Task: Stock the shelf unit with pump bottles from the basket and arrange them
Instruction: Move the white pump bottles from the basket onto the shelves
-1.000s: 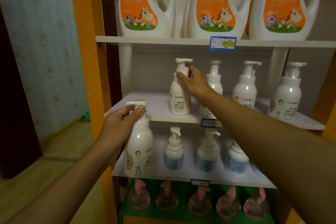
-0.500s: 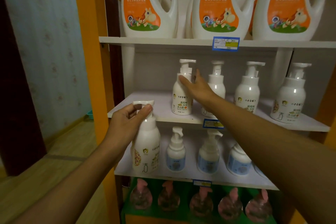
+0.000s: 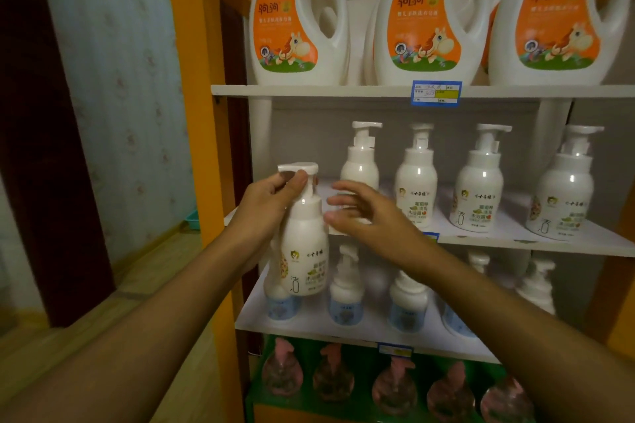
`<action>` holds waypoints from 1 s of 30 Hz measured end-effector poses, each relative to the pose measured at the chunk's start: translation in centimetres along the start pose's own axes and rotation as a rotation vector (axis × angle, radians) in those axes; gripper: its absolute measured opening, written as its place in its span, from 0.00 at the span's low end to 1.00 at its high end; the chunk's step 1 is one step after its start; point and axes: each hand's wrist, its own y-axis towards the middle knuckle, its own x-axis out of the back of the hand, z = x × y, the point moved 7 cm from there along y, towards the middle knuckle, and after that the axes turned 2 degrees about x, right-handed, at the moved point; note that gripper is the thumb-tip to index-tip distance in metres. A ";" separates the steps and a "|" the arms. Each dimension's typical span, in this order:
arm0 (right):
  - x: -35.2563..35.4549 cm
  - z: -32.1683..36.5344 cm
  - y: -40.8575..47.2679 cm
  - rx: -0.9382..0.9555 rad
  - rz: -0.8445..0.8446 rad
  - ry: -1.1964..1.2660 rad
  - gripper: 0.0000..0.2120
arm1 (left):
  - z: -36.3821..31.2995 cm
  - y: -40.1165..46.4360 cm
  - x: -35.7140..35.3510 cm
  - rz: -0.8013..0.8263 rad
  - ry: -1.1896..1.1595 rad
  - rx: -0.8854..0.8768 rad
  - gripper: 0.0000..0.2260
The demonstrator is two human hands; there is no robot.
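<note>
Head view: white pump bottle (image 3: 304,237), upright, with small Chinese print and a large 清 on its label, is gripped at the pump neck by the left hand (image 3: 264,206), in front of the middle shelf (image 3: 515,240). Right hand (image 3: 371,216) spread open beside it, blurred. Four matching bottles (image 3: 481,182) stand there; orange-labelled jugs (image 3: 299,17) above.

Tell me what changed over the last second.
The left hand lifted its pump bottle by the pump head from the lower shelf's height up to the middle shelf. The right hand let go of the leftmost bottle in the row and drew back, open, toward the held one. The four shelved bottles kept their places, as did the jugs above.
</note>
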 end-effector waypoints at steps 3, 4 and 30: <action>-2.4 -0.7 -0.5 -0.073 0.136 0.101 0.35 | -1.2 0.1 -0.6 0.043 0.009 -0.037 0.17; -2.6 -0.9 -0.4 -0.072 0.132 0.115 0.34 | -1.6 0.1 -0.8 0.057 0.018 -0.049 0.17; -3.6 -1.9 12.3 -0.121 -0.224 -0.171 0.27 | 4.6 1.6 7.4 -0.039 0.067 0.024 0.14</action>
